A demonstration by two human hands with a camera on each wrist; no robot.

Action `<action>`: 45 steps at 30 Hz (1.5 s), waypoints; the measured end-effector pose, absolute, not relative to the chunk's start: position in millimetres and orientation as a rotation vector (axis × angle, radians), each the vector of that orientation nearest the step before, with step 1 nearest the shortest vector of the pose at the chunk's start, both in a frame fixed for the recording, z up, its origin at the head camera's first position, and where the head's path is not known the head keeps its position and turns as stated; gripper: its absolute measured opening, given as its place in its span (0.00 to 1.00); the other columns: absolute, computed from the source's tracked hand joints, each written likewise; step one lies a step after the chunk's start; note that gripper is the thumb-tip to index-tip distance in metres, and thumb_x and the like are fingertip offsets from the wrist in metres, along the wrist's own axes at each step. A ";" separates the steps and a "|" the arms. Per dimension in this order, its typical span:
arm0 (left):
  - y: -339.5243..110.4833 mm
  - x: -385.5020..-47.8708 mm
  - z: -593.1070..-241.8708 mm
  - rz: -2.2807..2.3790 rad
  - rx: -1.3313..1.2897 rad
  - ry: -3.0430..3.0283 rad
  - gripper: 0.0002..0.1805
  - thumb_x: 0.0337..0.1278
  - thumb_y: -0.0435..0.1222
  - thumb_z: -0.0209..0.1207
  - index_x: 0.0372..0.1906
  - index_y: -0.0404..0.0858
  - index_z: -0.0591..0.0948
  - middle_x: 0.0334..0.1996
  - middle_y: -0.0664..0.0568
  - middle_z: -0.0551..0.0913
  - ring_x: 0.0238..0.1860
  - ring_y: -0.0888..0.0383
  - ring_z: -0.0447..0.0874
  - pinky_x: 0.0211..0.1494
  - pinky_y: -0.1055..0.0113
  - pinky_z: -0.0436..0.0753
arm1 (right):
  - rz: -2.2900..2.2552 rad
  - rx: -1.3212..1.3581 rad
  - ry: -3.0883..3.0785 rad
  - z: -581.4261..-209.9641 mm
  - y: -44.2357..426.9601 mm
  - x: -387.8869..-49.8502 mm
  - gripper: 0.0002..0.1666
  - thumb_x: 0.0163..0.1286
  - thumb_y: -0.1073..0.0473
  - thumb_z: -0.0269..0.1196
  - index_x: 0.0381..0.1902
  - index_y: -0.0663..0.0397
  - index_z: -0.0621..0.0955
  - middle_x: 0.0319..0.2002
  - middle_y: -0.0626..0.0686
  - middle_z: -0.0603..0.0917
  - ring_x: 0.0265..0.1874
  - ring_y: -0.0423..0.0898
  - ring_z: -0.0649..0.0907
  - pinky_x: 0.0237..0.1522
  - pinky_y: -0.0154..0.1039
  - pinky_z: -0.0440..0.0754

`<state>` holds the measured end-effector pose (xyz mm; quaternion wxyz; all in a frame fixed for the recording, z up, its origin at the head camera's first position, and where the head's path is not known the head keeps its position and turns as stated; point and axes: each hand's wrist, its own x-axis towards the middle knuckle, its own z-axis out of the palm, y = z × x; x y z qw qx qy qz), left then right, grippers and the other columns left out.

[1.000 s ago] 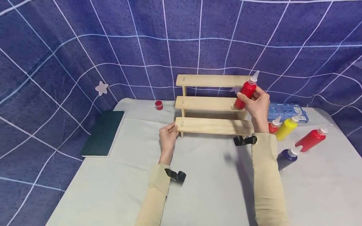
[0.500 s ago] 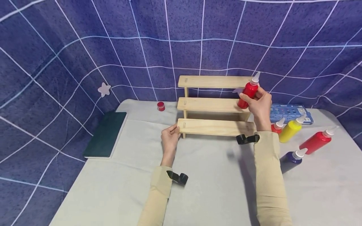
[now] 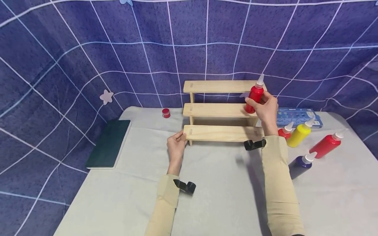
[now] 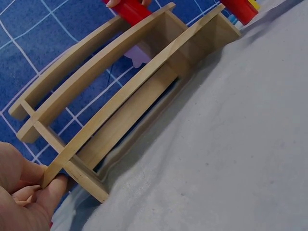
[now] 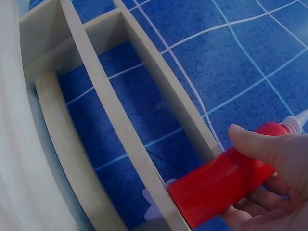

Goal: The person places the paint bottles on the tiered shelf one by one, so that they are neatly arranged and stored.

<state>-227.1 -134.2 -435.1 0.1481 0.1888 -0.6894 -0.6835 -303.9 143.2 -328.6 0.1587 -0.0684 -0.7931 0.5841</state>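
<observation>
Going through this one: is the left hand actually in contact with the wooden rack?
Touching. The left wrist view shows it: the left hand pinches one end of the wooden rack's lowest board, with no gap there.

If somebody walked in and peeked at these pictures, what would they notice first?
Probably the bright red bottle in the person's right hand, by the right end of the middle shelf of the three-step wooden rack. Next might come the yellow bottle and dark blue bottle, near two more red bottles off to the right. Behind everything hangs a big blue cloth crossed by pale lines.
</observation>
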 end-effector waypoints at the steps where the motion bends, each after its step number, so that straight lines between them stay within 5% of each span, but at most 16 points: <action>1: -133.4 -227.0 -435.5 -1.964 0.542 -1.989 0.15 0.66 0.30 0.58 0.54 0.28 0.81 0.50 0.35 0.83 0.51 0.47 0.84 0.49 0.68 0.87 | 1.677 -0.193 -2.267 -328.5 144.2 -302.7 0.31 0.61 0.56 0.71 0.61 0.57 0.77 0.55 0.60 0.82 0.42 0.41 0.79 0.53 0.33 0.80; 14: -137.4 -227.5 -440.5 -1.917 0.541 -2.016 0.14 0.65 0.29 0.59 0.53 0.28 0.81 0.47 0.33 0.84 0.49 0.46 0.85 0.46 0.71 0.87 | 1.803 -0.060 -2.184 -289.2 158.8 -251.6 0.42 0.63 0.56 0.69 0.72 0.58 0.66 0.68 0.61 0.71 0.68 0.53 0.71 0.71 0.41 0.69; 29: -134.1 -231.2 -438.8 -1.962 0.555 -2.004 0.16 0.66 0.30 0.58 0.56 0.29 0.80 0.51 0.35 0.82 0.52 0.48 0.84 0.48 0.73 0.86 | 1.635 0.140 -2.395 -276.2 213.3 -165.6 0.37 0.63 0.61 0.69 0.68 0.61 0.70 0.65 0.54 0.76 0.64 0.40 0.75 0.59 0.21 0.75; 36: -133.9 -226.5 -441.3 -1.967 0.549 -2.026 0.16 0.67 0.29 0.57 0.56 0.28 0.80 0.51 0.33 0.82 0.53 0.47 0.84 0.49 0.73 0.86 | 1.686 0.290 -2.481 -295.4 248.1 -152.2 0.34 0.63 0.67 0.68 0.66 0.63 0.72 0.55 0.35 0.81 0.54 0.27 0.78 0.56 0.19 0.76; 45: -134.5 -228.7 -438.6 -1.979 0.527 -1.997 0.16 0.68 0.29 0.55 0.57 0.27 0.78 0.51 0.32 0.82 0.53 0.47 0.83 0.48 0.75 0.85 | 1.865 0.509 -2.512 -317.9 290.3 -152.3 0.34 0.63 0.76 0.63 0.67 0.70 0.68 0.58 0.37 0.81 0.57 0.31 0.78 0.50 0.22 0.82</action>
